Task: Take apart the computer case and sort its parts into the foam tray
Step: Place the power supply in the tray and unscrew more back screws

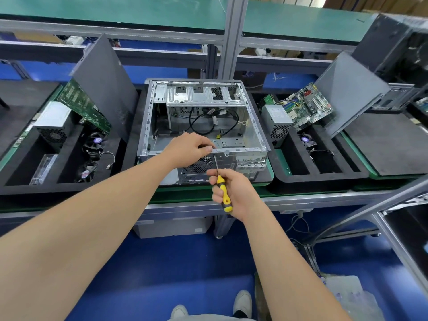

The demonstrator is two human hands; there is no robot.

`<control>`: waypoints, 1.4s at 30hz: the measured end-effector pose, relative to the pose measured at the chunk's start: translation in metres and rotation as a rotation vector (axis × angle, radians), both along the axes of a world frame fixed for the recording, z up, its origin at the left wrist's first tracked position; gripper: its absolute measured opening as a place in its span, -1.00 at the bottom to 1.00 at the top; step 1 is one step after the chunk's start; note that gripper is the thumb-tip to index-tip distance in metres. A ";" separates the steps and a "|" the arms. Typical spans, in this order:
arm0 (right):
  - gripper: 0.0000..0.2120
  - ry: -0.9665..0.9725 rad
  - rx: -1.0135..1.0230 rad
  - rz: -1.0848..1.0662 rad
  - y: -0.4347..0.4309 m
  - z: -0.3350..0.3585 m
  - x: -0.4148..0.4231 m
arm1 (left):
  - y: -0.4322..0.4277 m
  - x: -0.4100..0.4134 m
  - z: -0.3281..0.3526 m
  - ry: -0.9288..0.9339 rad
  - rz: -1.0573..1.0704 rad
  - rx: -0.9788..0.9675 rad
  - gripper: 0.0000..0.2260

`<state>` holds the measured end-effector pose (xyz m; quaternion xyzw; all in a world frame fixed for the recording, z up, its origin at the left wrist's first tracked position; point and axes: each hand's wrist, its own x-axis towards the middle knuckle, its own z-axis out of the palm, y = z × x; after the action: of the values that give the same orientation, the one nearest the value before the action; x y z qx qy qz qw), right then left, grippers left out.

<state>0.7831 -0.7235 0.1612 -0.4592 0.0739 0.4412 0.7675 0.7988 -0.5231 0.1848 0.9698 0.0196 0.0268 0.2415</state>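
Holding the screwdriver [222, 190] at the computer case [203, 126] rear edge.
Right hand [231, 191] grips its yellow handle, arm stretched forward; left hand [188, 148] pinches the case rim.

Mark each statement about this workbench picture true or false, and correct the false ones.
1. The right hand grips a yellow-and-black screwdriver. True.
2. The screwdriver's tip rests on the green shelf. False: it meets the computer case at its rear panel, beside the fan grille.
3. The left hand holds the case's near rim. True.
4. A motherboard is mounted inside the case. False: only cables show inside; a motherboard leans in the right foam tray.
5. A power supply stands in that tray. True.
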 end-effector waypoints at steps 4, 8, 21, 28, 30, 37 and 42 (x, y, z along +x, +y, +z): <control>-0.76 0.409 0.512 0.025 -0.006 -0.009 -0.008 | 0.001 0.000 0.001 0.003 -0.008 -0.002 -0.77; -0.74 0.486 0.638 -0.065 0.003 -0.009 -0.015 | 0.000 0.000 0.001 0.015 -0.012 0.002 -0.77; -0.86 -1.206 -1.230 0.053 0.025 -0.006 -0.026 | 0.001 0.002 -0.005 0.008 0.014 -0.026 -0.78; -0.71 -0.659 -0.758 -0.059 0.016 -0.002 -0.011 | 0.001 0.001 -0.003 0.000 0.006 -0.023 -0.78; -0.66 -0.228 -0.412 -0.032 0.011 0.000 -0.006 | 0.001 0.000 -0.003 -0.002 0.005 -0.014 -0.78; -0.70 0.474 0.573 -0.022 -0.001 -0.010 -0.013 | 0.003 0.001 -0.004 0.015 -0.008 0.002 -0.77; -0.73 0.459 0.549 -0.038 0.000 -0.004 -0.010 | 0.002 0.001 -0.004 0.009 -0.004 0.005 -0.77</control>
<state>0.7733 -0.7230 0.1570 -0.1235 0.1317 0.5221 0.8335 0.7998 -0.5209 0.1805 0.9706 0.0188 0.0219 0.2391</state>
